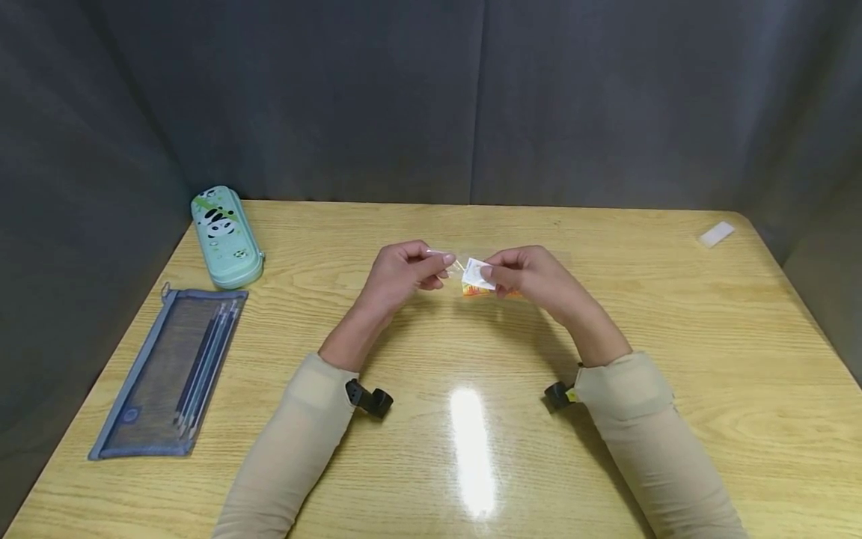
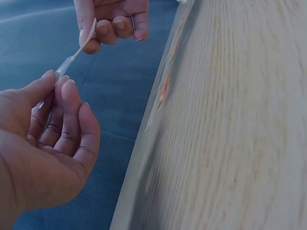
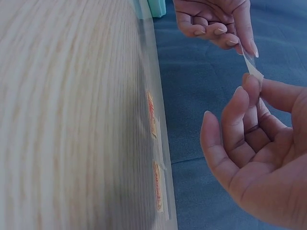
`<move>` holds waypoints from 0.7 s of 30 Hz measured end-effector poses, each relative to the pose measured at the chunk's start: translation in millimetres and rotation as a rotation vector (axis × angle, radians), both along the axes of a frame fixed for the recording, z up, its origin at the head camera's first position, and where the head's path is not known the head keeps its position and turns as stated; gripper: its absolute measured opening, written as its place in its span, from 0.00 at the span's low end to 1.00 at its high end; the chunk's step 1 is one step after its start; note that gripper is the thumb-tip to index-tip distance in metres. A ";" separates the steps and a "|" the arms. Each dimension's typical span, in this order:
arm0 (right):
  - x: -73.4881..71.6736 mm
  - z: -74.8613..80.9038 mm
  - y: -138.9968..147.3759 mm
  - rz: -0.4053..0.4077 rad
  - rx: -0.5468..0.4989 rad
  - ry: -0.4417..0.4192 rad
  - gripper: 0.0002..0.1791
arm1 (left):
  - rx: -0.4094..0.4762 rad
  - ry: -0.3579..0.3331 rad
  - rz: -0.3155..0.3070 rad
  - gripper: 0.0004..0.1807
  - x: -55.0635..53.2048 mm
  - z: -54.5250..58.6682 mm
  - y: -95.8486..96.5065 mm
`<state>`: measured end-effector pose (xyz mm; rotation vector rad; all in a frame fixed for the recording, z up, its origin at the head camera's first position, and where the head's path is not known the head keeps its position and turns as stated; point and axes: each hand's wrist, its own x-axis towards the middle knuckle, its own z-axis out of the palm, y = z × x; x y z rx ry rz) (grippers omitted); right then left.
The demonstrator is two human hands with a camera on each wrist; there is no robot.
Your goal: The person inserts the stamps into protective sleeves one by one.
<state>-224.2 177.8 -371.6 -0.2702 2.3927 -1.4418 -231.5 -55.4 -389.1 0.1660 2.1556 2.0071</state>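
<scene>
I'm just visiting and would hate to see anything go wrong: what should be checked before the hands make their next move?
1. Left hand pinching the clear plastic: ok.
2. Right hand pinching the white paper: ok.
3. Whether plastic and paper are joined: cannot tell.
4. Table bare beneath the hands: not ok, orange-printed pieces lie there.
5. Pencil case and mesh pouch apart from both hands: ok.
</scene>
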 end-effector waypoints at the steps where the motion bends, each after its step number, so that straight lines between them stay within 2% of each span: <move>1: -0.2 0.1 0.0 -0.002 -0.002 0.000 0.15 | -0.002 0.001 0.000 0.11 -0.1 0.3 -0.1; 12: 0.0 0.8 0.9 0.016 -0.024 0.014 0.15 | -0.007 -0.009 -0.004 0.13 -1.2 -0.2 -1.8; 21: -1.1 -0.3 0.3 0.030 -0.004 0.013 0.14 | -0.027 -0.006 -0.009 0.20 -0.2 -0.9 -1.5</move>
